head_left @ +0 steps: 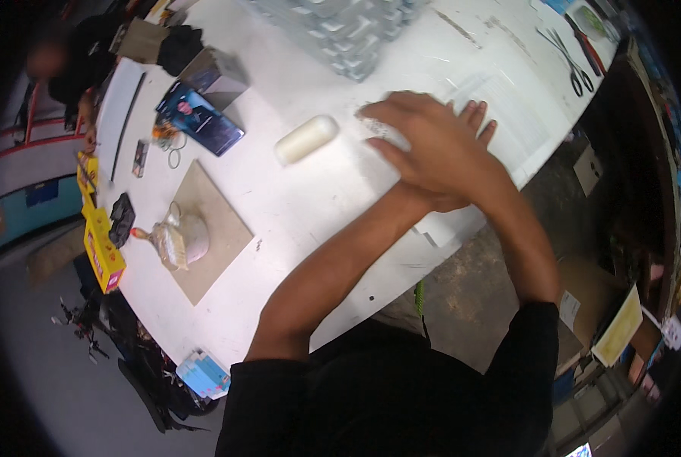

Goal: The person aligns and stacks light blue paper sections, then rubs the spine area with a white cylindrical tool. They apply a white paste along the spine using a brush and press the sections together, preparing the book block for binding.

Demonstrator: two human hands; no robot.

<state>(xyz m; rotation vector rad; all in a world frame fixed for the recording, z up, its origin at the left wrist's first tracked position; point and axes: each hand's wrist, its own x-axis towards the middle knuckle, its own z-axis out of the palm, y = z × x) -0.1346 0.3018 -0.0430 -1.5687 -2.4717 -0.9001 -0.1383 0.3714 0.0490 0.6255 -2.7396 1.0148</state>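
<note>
Hands: our right hand (pixel 432 145) stacked over left hand (pixel 474 126), flat, gripping nothing | Thing: clear plastic sheet (pixel 508 126) at bench (pixel 318 206) near edge | Handling: likely light, limp, slippery; pinch its edge.

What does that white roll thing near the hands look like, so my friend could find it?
Start at the big white table. Just left of the person's stacked hands, right hand over left hand, lies a short cream-white roll, alone on bare tabletop. It is smooth, rounded and plain, unlike the flat dark-blue packet farther left.
</note>
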